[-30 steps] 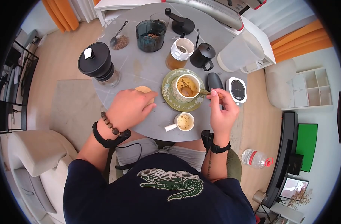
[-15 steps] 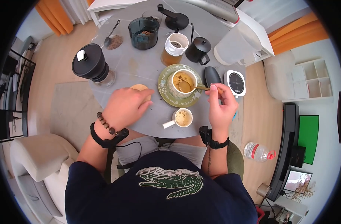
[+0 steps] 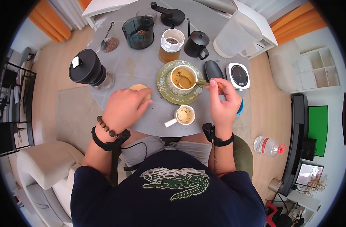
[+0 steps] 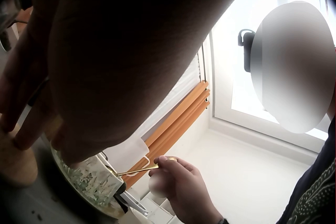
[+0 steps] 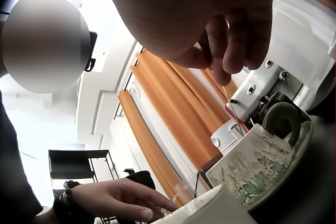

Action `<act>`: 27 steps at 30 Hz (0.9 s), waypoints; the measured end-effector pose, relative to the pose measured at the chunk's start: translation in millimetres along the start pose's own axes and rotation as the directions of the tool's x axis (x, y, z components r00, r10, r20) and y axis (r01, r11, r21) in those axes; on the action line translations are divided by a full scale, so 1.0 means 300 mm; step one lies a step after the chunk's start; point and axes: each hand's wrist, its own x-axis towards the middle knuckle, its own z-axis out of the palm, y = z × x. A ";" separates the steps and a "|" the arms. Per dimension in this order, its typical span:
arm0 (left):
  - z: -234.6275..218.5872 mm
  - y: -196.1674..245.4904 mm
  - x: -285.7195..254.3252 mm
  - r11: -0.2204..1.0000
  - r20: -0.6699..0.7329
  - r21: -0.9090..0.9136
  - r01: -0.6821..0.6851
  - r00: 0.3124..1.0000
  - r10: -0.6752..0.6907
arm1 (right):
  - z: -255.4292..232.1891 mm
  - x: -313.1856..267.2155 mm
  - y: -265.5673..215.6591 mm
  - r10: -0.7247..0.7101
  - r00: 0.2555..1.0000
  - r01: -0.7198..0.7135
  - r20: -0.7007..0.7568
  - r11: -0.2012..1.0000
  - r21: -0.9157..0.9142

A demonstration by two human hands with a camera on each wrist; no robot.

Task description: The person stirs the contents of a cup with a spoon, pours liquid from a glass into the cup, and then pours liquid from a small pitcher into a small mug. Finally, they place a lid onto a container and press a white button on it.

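Observation:
In the head view my right hand (image 3: pixel 226 102) pinches the handle of a gold spoon (image 3: pixel 203 83) between thumb and fingers. The spoon's bowl dips into brownish liquid with dark specks inside a flower-patterned cup (image 3: pixel 180 90). That cup stands on a green saucer (image 3: pixel 163 92) with white lettering. To the left, my left hand (image 3: pixel 126 105) rests with loosely extended fingers on a round, flat piece of light wood (image 3: pixel 138 87), partly hidden under it. Nearer me sits a small white cup (image 3: pixel 185 114) with a straight handle and brown residue inside.
Behind the saucer stand a white-topped jug (image 3: pixel 171 45) of amber liquid and a black kettle (image 3: pixel 197 44). A coffee grinder (image 3: pixel 87 68) is at left; a dark container (image 3: pixel 138 34) stands farther back. At right are a digital scale (image 3: pixel 239 75) and a clear pitcher (image 3: pixel 237 36).
The spoon has shifted slightly inside the cup, and the dark specks on the liquid have spread differently. My left hand stays on the wood. The head view has turned a little.

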 end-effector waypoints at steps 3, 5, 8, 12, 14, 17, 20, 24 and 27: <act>0.005 -0.005 -0.005 1.000 -0.003 0.016 0.002 1.000 -0.002 | 0.018 -0.007 -0.017 0.016 1.000 -0.017 0.019 0.998 0.056; 0.004 -0.002 -0.004 1.000 -0.004 0.018 -0.001 1.000 0.001 | 0.023 -0.006 -0.027 0.025 0.999 -0.027 0.023 0.997 0.076; 0.002 0.001 -0.003 1.000 0.002 0.022 -0.003 1.000 0.003 | 0.027 0.002 -0.025 -0.015 1.000 0.014 0.009 0.999 0.042; 0.004 0.000 -0.001 1.000 0.006 0.022 -0.003 1.000 0.003 | 0.017 0.007 -0.007 -0.069 0.997 0.068 -0.045 0.997 -0.031; 0.004 0.001 0.001 1.000 0.002 0.015 -0.003 1.000 0.003 | 0.010 0.005 -0.008 -0.067 0.996 0.065 -0.055 0.997 -0.049; 0.001 0.007 0.002 1.000 0.011 0.015 0.013 1.000 -0.014 | 0.002 -0.005 -0.014 -0.024 1.000 0.023 -0.018 0.998 -0.054; 0.000 0.010 0.002 1.000 0.008 0.016 0.011 1.000 -0.011 | 0.019 -0.005 -0.016 -0.011 1.000 0.011 -0.020 1.000 0.013; 0.000 0.011 0.002 1.000 0.001 0.021 0.004 1.000 -0.004 | 0.040 0.014 -0.004 -0.100 0.994 0.099 -0.045 0.995 -0.011; -0.002 0.013 0.002 1.000 0.008 0.027 0.007 1.000 -0.007 | 0.042 0.017 0.004 -0.132 0.990 0.129 -0.056 0.990 -0.061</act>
